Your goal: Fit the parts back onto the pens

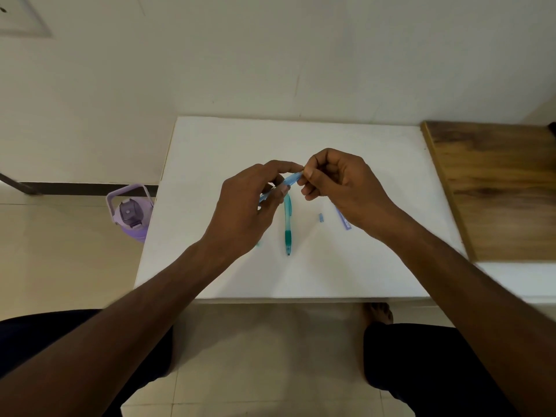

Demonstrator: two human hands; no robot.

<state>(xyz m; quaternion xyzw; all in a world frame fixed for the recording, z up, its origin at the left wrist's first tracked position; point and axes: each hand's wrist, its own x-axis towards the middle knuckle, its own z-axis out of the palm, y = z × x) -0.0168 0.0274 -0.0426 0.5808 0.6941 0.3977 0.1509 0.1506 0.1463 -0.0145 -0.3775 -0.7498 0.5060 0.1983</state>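
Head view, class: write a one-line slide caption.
Both hands, left hand and right hand, hold a translucent blue plastic pen barrel above a teal plastic pen on the white table.

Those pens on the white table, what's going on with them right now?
A person seated at the white table holds a light blue pen up between both hands. The left hand grips its lower part, and the right hand pinches its upper end. A teal pen lies on the table just below the hands, with a small blue piece beside it and a purple strip partly hidden under the right wrist. A purple water bottle stands on the floor to the left.
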